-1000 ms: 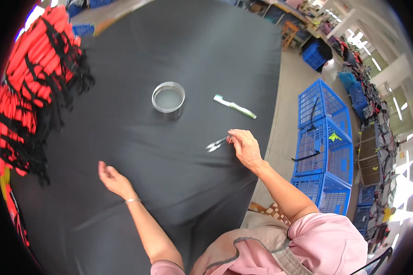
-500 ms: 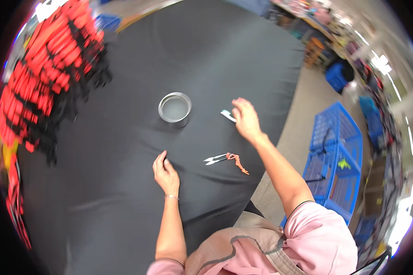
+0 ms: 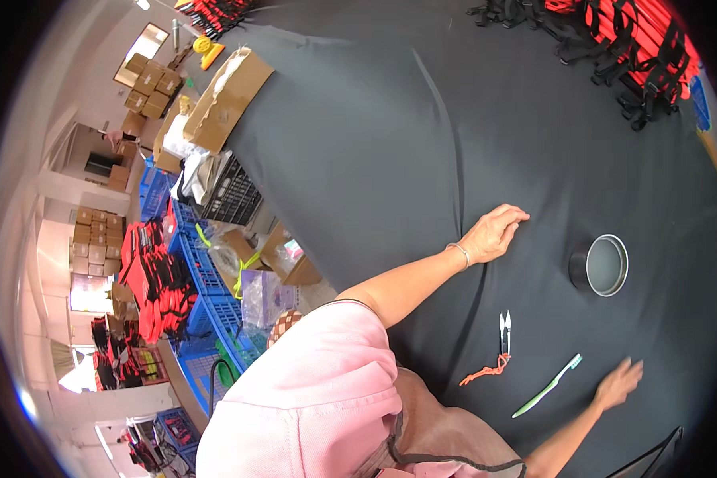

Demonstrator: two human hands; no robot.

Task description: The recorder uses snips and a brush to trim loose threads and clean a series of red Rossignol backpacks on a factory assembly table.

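My left hand (image 3: 494, 233) rests on the black-covered table (image 3: 374, 143) with its fingers loosely bent, holding nothing that shows. My right hand (image 3: 619, 385), slightly blurred, is low over the cloth at the right, fingers apart. Between that hand and my body lies a green and white toothbrush (image 3: 548, 388), not touched by it. A pair of thread snips (image 3: 505, 334) with an orange cord (image 3: 486, 371) tied to it lies left of the toothbrush, blades pointing away from me. Beyond both stands a round, open metal tin (image 3: 601, 265), right of my left hand.
Red items with black straps (image 3: 645, 48) are piled at the table's far right. Along the left edge stand a cardboard box (image 3: 227, 99), a black crate (image 3: 233, 191) and blue crates (image 3: 215, 319). More red and black goods (image 3: 155, 279) are stacked beyond.
The view has swung left, bringing the crates and boxes into sight. My right hand has let go of the toothbrush, which now lies on the cloth, and has moved away from it.
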